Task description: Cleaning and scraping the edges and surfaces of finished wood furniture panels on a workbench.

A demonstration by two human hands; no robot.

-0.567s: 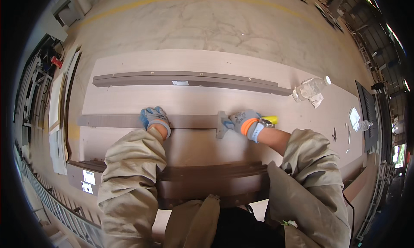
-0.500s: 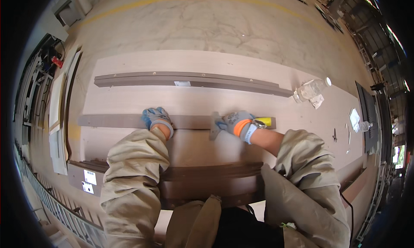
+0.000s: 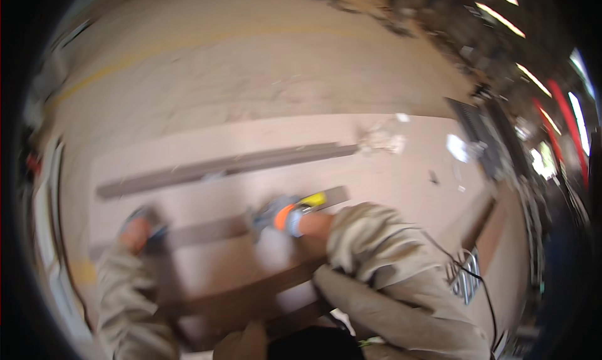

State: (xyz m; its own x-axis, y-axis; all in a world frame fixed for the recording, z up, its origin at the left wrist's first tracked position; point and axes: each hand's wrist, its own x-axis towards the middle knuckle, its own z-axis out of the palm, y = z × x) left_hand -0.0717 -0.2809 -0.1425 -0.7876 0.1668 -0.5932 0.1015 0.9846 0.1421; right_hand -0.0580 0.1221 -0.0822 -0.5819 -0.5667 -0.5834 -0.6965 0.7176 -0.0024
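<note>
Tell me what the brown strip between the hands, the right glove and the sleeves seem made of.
Brown strip: perhaps laminate or painted metal; smooth, even colour, though blur hides any grain. Right glove: probably knitted fabric, dull grey, close-fitting; blur hides the weave. Sleeves: likely woven cloth, matte tan, in soft folds.

Readable text: none; all lettering is lost in blur.
Sticker (image 3: 214, 176): pale patch on the side of the upper brown bar (image 3: 282, 157), its print indistinct.
Right hand (image 3: 273, 211): grey glove with an orange band; any print smeared.
Stripe (image 3: 100, 73): yellow line on the floor (image 3: 219, 78) beyond the worktop (image 3: 389, 184).
</note>
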